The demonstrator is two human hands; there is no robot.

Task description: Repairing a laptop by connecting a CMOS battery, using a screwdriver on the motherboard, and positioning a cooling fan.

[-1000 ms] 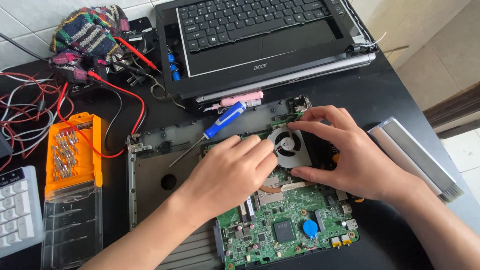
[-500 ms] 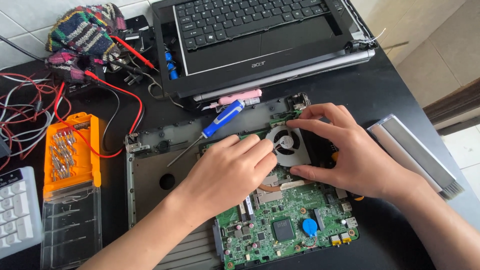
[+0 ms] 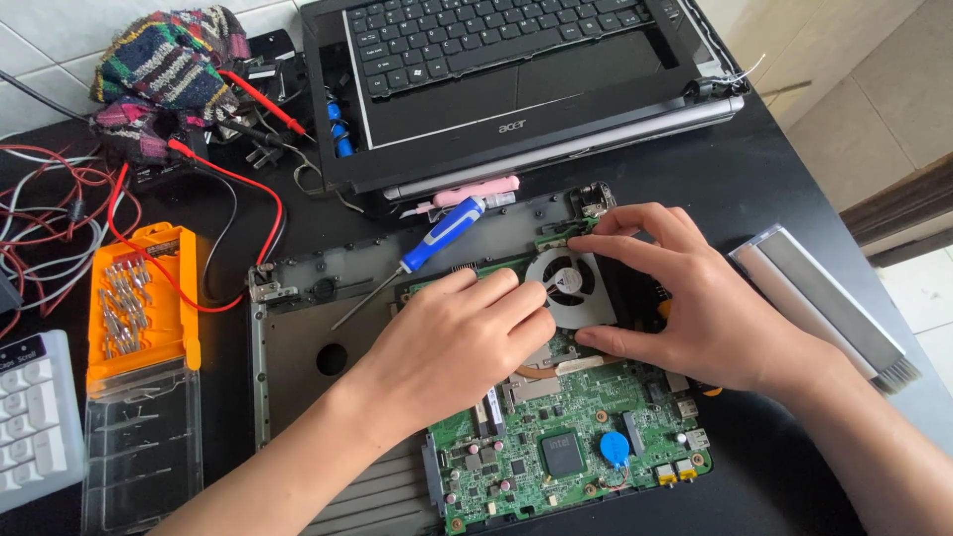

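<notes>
Centrally, on the black table (image 3: 794,149), a round cooling fan (image 3: 569,288) sat at the upper end of a green motherboard (image 3: 566,447), which lay in an opened grey laptop base (image 3: 298,328). The fan had a pale grey housing, dark blades and a small white hub label, and a copper-coloured pipe ran out from beneath it. The left hand (image 3: 457,342) lay palm down over the board, its fingers loosely curled and their tips touching the fan's left edge; whether it gripped anything could not be told. The right hand (image 3: 695,308) was spread half open around the fan's right side, forefinger reaching along the top edge and thumb pressed against the lower edge, so the fan sat between them. A blue-handled screwdriver (image 3: 427,253) rested just above the left hand on the base. An orange bit case (image 3: 139,298) lay well to the left.
</notes>
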